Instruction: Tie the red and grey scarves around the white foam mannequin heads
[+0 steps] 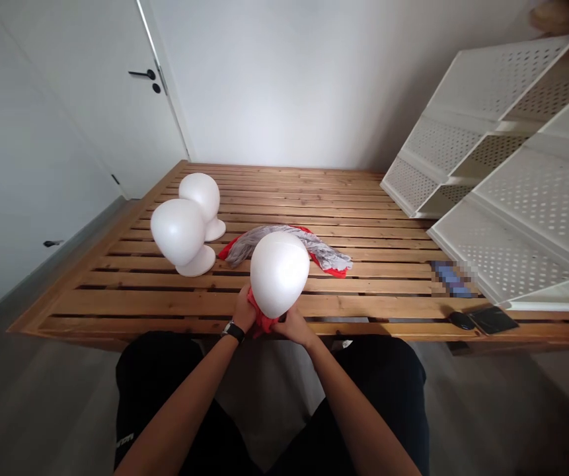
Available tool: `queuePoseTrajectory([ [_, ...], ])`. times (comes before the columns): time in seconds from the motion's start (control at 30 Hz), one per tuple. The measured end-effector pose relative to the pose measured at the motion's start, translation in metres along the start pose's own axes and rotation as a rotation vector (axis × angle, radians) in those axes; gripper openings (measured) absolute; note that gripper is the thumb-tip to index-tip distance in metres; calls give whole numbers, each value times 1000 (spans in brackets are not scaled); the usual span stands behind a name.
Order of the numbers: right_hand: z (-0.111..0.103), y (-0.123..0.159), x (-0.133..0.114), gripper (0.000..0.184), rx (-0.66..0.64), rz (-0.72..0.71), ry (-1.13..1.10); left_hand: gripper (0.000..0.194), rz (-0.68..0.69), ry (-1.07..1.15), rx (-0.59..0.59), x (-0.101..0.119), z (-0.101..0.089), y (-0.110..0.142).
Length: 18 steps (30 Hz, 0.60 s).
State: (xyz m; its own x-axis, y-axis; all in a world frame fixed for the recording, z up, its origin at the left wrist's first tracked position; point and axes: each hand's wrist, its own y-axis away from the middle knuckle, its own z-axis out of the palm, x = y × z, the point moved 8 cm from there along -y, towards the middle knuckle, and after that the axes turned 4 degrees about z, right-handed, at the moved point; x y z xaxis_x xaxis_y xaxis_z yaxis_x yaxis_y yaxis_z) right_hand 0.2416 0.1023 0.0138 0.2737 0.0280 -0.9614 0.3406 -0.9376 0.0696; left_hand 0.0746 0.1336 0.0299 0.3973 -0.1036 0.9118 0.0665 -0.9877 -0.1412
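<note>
A white foam mannequin head (280,272) stands at the slatted edge in front of me, its neck hidden from above. Below its chin, a red scarf (264,322) is bunched at the neck. My left hand (244,311), with a watch on the wrist, has its fingers closed on the red cloth at the left side. On the right side, my right hand (294,326) pinches the same cloth; its fingertips are partly hidden by the head. Behind the head lies a crumpled grey cloth (331,256) with red parts showing along its edges.
Two more white mannequin heads (179,231) (199,195) stand at the left of the slatted wooden platform (130,301). White perforated racks (512,218) lean at the right. A blurred blue item (451,279), a black mouse (461,320) and a dark flat object (493,320) lie near them.
</note>
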Motion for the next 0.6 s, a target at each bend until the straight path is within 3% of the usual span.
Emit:
queuePoseTrajectory([
  [0.13,-32,7,-3,80,-199,63,-208,45,91,-41,64,29,25,-4],
  [0.2,-51,9,-5,87,-212,60,-259,48,120,-60,76,42,42,-9],
  [0.4,-122,1,11,77,280,125,-192,50,248,-81,107,87,97,-24],
  [0.6,-194,-6,26,82,709,113,-254,57,389,12,60,114,160,-55],
])
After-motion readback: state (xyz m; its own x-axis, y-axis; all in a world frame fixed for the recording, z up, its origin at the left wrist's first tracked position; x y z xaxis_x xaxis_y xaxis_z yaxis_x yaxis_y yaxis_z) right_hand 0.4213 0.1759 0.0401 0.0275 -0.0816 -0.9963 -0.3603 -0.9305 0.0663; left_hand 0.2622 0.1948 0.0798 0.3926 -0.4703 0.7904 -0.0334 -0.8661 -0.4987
